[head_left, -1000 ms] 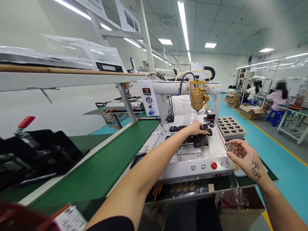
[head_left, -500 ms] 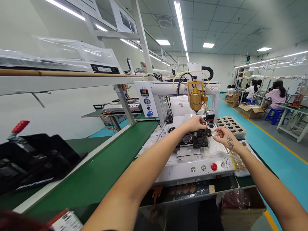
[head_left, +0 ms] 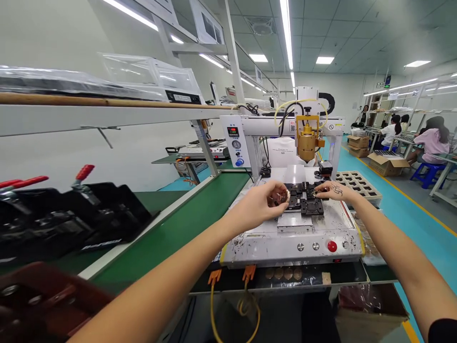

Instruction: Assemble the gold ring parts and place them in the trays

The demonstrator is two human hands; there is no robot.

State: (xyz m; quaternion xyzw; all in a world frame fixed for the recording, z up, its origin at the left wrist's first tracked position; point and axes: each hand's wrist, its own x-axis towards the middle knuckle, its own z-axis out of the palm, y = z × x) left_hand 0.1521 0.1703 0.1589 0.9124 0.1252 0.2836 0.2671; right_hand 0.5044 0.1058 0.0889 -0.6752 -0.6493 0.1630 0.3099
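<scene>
My left hand [head_left: 262, 202] is closed round a thin, shiny, copper-coloured round piece [head_left: 288, 195], held on edge at the fingertips just left of the black fixture [head_left: 311, 206]. Over the fixture's right side, my right hand [head_left: 332, 190] has its fingers pinched down onto it; what they hold, if anything, is too small to make out. The fixture sits on the white bed of a benchtop machine [head_left: 264, 247]. Above and behind it hangs a brass-coloured machine head [head_left: 307, 143].
To the right stands a pale tray [head_left: 359, 183] with dark square pockets. A control box [head_left: 235, 143] is at the machine's left. Buttons, one a red button [head_left: 332, 246], line its front. Black clamp fixtures with red handles [head_left: 84, 172] stand at far left. People sit at benches far right.
My left hand has drawn back left from the fixture with the round piece. My right hand has come in over the fixture's right side. The view has turned slightly left.
</scene>
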